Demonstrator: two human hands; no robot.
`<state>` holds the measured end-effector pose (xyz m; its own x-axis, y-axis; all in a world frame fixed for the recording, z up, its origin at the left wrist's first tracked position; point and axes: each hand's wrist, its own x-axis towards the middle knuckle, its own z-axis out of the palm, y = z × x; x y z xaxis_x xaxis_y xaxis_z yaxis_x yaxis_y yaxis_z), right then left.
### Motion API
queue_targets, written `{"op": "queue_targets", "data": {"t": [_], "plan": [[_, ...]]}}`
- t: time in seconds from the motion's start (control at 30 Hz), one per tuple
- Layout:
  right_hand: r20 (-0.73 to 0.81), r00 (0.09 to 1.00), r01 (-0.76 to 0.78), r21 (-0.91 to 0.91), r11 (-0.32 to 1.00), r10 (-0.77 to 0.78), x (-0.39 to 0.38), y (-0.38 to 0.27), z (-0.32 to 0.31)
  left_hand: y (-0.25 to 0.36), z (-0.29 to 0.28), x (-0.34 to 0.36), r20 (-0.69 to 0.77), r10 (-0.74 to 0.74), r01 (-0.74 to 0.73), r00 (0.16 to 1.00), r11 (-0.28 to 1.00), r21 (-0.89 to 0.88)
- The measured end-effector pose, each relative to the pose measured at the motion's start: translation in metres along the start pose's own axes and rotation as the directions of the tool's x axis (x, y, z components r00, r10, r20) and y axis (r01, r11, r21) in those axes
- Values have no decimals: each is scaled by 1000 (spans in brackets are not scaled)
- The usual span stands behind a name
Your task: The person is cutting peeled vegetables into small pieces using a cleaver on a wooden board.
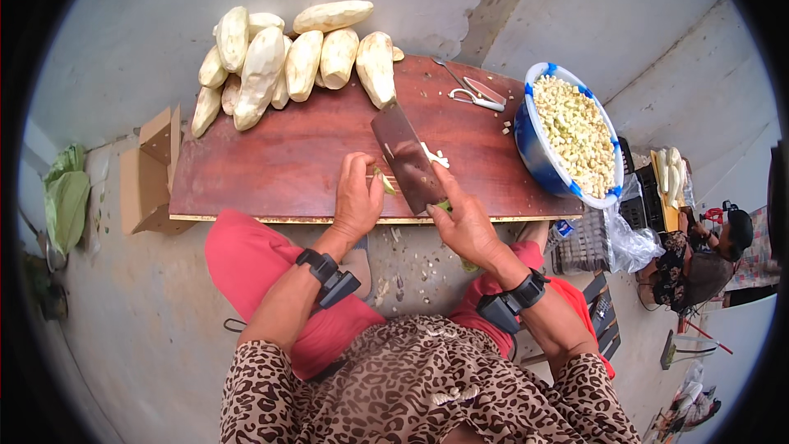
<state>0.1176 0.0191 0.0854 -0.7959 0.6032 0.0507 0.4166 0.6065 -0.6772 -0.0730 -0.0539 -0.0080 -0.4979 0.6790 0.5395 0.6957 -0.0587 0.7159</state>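
My right hand point(470, 226) grips a broad cleaver point(407, 156), its blade angled up and left over the reddish-brown board. My left hand point(359, 197) is closed beside the blade, its fingers pinching a small green-and-white vegetable piece point(385, 181). A few white cut bits point(440, 156) lie just right of the blade. At the board's far left, several pale, peeled, long vegetables point(263, 74) that look like eggplants are heaped. A blue-and-white basin point(534, 156) full of small pale diced cubes point(575, 131) stands at the right end.
A peeler point(477, 99) and a knife with a reddish blade point(483, 89) lie at the board's back right. An open cardboard box point(148, 173) stands off its left end. Beyond the basin are a plastic crate point(582, 247), a clear bag point(633, 238) and a seated person point(699, 263).
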Motion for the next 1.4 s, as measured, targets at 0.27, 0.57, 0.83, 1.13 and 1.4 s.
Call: {"op": "queue_targets", "data": {"t": [0.27, 0.57, 0.83, 1.13, 1.4], "plan": [[136, 966, -235, 820, 522, 222, 9, 25, 9, 15, 8, 25, 313, -576, 587, 755, 381, -715], [273, 950, -287, 955, 78, 150, 7, 20, 22, 37, 0, 34, 692, -333, 689, 640, -152, -709], [201, 962, -236, 953, 188, 186, 7, 31, 22, 40, 5, 38, 731, -404, 693, 550, -269, -669], [33, 925, -134, 961, 244, 379, -10, 46, -20, 18, 23, 41, 316, -727, 697, 610, 303, -650], [-85, 871, -152, 891, 429, 485, -49, 74, -42, 27, 31, 36, 122, -757, 719, 642, 539, -438]]}}
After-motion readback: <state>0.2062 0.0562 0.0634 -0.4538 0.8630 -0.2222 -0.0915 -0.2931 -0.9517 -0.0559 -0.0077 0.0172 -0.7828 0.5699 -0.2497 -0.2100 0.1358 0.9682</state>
